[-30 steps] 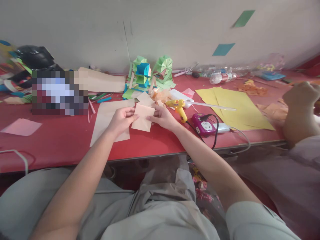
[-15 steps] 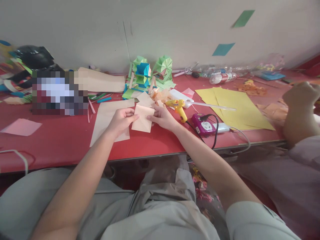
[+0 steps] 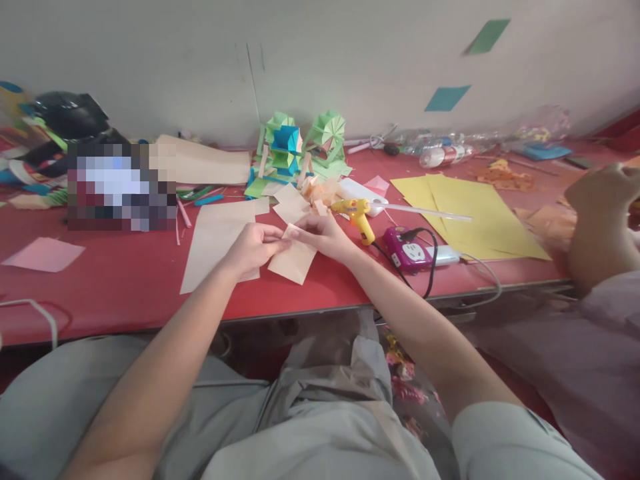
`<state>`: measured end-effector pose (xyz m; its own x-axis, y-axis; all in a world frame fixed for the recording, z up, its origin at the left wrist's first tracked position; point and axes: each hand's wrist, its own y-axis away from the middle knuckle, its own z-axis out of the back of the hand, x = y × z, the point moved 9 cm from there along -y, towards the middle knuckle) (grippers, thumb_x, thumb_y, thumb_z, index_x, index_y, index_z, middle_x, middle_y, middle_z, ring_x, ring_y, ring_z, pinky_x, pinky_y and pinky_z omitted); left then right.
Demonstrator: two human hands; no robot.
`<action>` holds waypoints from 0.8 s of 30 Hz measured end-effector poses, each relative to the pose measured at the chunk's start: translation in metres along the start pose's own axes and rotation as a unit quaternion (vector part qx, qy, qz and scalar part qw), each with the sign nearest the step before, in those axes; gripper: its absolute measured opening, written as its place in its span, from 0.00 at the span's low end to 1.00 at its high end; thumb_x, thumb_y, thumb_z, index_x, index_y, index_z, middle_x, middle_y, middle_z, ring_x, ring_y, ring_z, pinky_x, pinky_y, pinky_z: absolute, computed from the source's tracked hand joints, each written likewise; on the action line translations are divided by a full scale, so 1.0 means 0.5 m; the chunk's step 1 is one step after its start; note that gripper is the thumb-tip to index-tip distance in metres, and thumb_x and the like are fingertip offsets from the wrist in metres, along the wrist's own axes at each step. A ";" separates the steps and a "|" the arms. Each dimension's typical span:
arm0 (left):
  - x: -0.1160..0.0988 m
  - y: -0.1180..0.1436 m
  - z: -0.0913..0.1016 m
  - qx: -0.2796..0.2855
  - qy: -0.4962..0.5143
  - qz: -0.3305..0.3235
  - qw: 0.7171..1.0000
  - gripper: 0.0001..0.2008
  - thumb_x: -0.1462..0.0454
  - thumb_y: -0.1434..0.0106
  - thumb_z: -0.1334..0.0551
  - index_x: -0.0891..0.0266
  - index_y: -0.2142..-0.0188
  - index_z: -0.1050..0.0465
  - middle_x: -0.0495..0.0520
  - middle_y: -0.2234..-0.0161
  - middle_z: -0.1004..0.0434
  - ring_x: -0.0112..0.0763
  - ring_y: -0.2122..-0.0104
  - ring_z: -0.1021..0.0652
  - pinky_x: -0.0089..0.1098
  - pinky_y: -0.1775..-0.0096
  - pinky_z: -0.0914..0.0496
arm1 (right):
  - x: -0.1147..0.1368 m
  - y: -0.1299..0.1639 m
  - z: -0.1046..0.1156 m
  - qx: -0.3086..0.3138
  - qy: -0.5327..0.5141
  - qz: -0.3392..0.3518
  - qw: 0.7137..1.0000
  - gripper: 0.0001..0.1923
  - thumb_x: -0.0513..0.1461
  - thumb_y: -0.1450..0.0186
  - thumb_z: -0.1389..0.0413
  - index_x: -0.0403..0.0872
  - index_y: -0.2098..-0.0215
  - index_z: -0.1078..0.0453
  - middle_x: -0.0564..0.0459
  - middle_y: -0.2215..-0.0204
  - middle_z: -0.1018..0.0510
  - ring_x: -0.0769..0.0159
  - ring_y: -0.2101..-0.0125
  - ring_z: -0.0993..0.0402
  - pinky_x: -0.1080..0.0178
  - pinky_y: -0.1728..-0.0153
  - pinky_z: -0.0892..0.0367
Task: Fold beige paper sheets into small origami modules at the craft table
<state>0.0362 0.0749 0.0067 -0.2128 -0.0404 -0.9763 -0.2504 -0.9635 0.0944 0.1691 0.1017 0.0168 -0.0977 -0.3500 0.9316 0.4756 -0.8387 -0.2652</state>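
Note:
A small cream paper square (image 3: 295, 261) is held just above the red table (image 3: 165, 273), one corner toward me. The fingers of my left hand (image 3: 256, 247) are closed on its upper left edge. My right hand (image 3: 327, 237) pinches its top corner between thumb and fingers, the two thumbs nearly meeting there. Behind my left hand lies a larger cream sheet (image 3: 215, 230). Beyond my fingertips are a loose cream piece (image 3: 290, 203) and crumpled peach paper (image 3: 320, 191).
A yellow glue gun (image 3: 357, 217) with a clear stick lies right of my hands, beside a purple power socket (image 3: 407, 252) and its cables. Yellow sheets (image 3: 470, 213) lie farther right. Green and blue folded paper models (image 3: 287, 147) stand by the wall. Another person's arm (image 3: 603, 220) rests at right.
The paper square has been turned so a corner points toward me. Both hands have come closer together at its top, and my right hand has shifted slightly.

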 end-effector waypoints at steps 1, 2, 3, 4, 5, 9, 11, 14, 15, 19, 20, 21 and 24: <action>0.004 -0.001 -0.004 0.008 -0.001 0.003 1.000 0.17 0.53 0.51 0.24 0.62 0.67 0.18 0.57 0.68 0.16 0.42 0.66 0.17 0.34 0.66 0.25 | 0.001 0.000 0.001 -0.004 0.007 0.004 1.000 0.23 0.56 0.39 0.38 0.43 0.66 0.23 0.51 0.71 0.22 0.68 0.70 0.30 0.65 0.71 0.36; 0.008 -0.003 -0.007 0.015 -0.001 0.005 1.000 0.17 0.53 0.51 0.24 0.62 0.67 0.18 0.56 0.68 0.16 0.41 0.66 0.17 0.34 0.66 0.25 | 0.000 0.000 0.002 -0.008 0.008 0.006 1.000 0.24 0.56 0.39 0.38 0.43 0.67 0.23 0.51 0.72 0.23 0.69 0.71 0.31 0.65 0.71 0.37; 0.012 -0.004 -0.009 0.019 0.000 0.005 1.000 0.17 0.54 0.50 0.24 0.62 0.67 0.18 0.56 0.68 0.16 0.41 0.66 0.17 0.34 0.66 0.26 | -0.003 -0.001 0.003 -0.012 0.007 0.006 1.000 0.24 0.57 0.40 0.38 0.43 0.68 0.24 0.52 0.73 0.24 0.70 0.72 0.32 0.66 0.72 0.38; 0.015 -0.006 -0.010 0.023 0.001 0.006 1.000 0.16 0.54 0.50 0.24 0.62 0.67 0.18 0.56 0.68 0.16 0.41 0.66 0.17 0.34 0.66 0.26 | -0.006 -0.001 0.004 -0.014 0.006 0.004 1.000 0.25 0.58 0.40 0.38 0.43 0.69 0.24 0.53 0.75 0.25 0.71 0.73 0.34 0.66 0.74 0.40; 0.017 -0.006 -0.010 0.024 0.003 0.008 1.000 0.16 0.54 0.50 0.24 0.62 0.66 0.18 0.56 0.68 0.15 0.41 0.66 0.17 0.34 0.66 0.26 | -0.010 -0.002 0.003 -0.014 0.007 0.002 1.000 0.26 0.58 0.41 0.38 0.43 0.70 0.25 0.54 0.76 0.27 0.72 0.75 0.36 0.66 0.75 0.42; 0.017 -0.004 -0.011 0.022 0.012 0.017 1.000 0.16 0.54 0.51 0.24 0.62 0.67 0.18 0.56 0.68 0.16 0.42 0.66 0.17 0.35 0.66 0.25 | -0.022 -0.003 0.004 -0.019 0.005 -0.019 1.000 0.28 0.61 0.41 0.39 0.44 0.72 0.27 0.56 0.80 0.32 0.73 0.78 0.41 0.66 0.79 0.48; 0.014 -0.002 -0.016 0.022 0.023 0.022 0.999 0.16 0.54 0.52 0.23 0.62 0.68 0.18 0.57 0.69 0.16 0.44 0.65 0.17 0.37 0.65 0.24 | -0.022 -0.002 0.007 -0.027 0.008 -0.019 0.999 0.28 0.62 0.41 0.40 0.45 0.72 0.28 0.56 0.80 0.33 0.72 0.78 0.42 0.66 0.79 0.47; 0.013 0.000 -0.025 0.024 0.039 0.031 0.998 0.17 0.54 0.53 0.23 0.62 0.68 0.18 0.58 0.70 0.16 0.46 0.66 0.16 0.40 0.64 0.23 | -0.015 0.001 0.010 -0.036 0.021 -0.003 0.999 0.29 0.63 0.42 0.41 0.45 0.75 0.31 0.57 0.81 0.35 0.72 0.77 0.42 0.66 0.78 0.47; 0.013 0.000 -0.026 0.023 0.042 0.031 0.998 0.17 0.54 0.53 0.23 0.62 0.68 0.18 0.58 0.70 0.16 0.46 0.66 0.16 0.40 0.64 0.22 | -0.014 0.002 0.013 -0.042 0.023 -0.003 0.999 0.30 0.63 0.42 0.41 0.45 0.76 0.31 0.57 0.81 0.36 0.72 0.78 0.43 0.66 0.78 0.47; 0.009 -0.001 -0.011 0.004 0.033 0.022 0.999 0.18 0.54 0.54 0.22 0.61 0.67 0.18 0.58 0.68 0.15 0.46 0.64 0.16 0.40 0.62 0.22 | -0.024 0.003 0.019 -0.057 0.014 -0.029 0.998 0.28 0.62 0.41 0.40 0.45 0.73 0.27 0.57 0.81 0.36 0.72 0.78 0.44 0.65 0.78 0.50; 0.008 -0.001 -0.004 -0.006 0.029 0.021 0.999 0.18 0.54 0.54 0.22 0.61 0.67 0.18 0.58 0.68 0.15 0.46 0.63 0.16 0.40 0.62 0.22 | -0.027 0.003 0.019 -0.054 0.009 -0.034 0.998 0.28 0.62 0.42 0.39 0.45 0.71 0.26 0.56 0.80 0.34 0.72 0.77 0.43 0.65 0.78 0.49; 0.007 -0.001 0.003 -0.016 0.025 0.020 0.999 0.18 0.54 0.54 0.22 0.62 0.67 0.18 0.58 0.68 0.15 0.46 0.63 0.16 0.40 0.62 0.22 | -0.029 0.002 0.019 -0.051 0.006 -0.035 0.998 0.28 0.61 0.42 0.39 0.45 0.69 0.26 0.56 0.79 0.33 0.71 0.76 0.42 0.65 0.77 0.47; 0.006 -0.001 0.012 -0.026 0.016 0.021 0.999 0.19 0.54 0.54 0.23 0.62 0.66 0.18 0.58 0.68 0.15 0.47 0.63 0.17 0.40 0.62 0.22 | -0.032 0.000 0.022 -0.048 0.007 -0.022 0.999 0.28 0.61 0.42 0.39 0.45 0.70 0.27 0.55 0.78 0.31 0.71 0.76 0.40 0.65 0.76 0.44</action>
<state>0.0298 0.0767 0.0047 -0.1911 -0.0887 -0.9776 -0.1931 -0.9731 0.1260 0.1804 0.1118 0.0048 -0.1288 -0.3162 0.9399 0.3849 -0.8894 -0.2465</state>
